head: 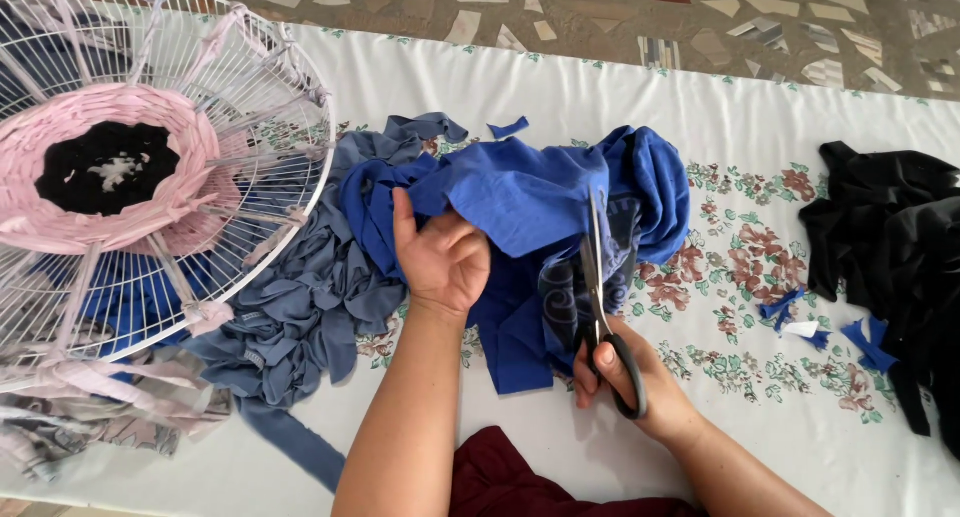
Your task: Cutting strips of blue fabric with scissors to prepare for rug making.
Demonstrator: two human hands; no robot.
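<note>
My left hand (443, 260) grips a fold of a bright blue cloth (530, 202) that lies bunched on the white flowered sheet (720, 127). My right hand (630, 382) holds black-handled scissors (600, 297), blades pointing away from me and lying against the blue cloth just right of my left hand. A pile of grey-blue fabric strips (300, 317) lies to the left of my left hand.
A white wire fan guard (250, 97) with pink and black fabric woven at its centre (105, 167) sits at the left. Black cloth (890, 237) lies at the right, with small blue scraps (865, 342) beside it. Dark red cloth (510, 477) is near me. Tiled floor lies beyond.
</note>
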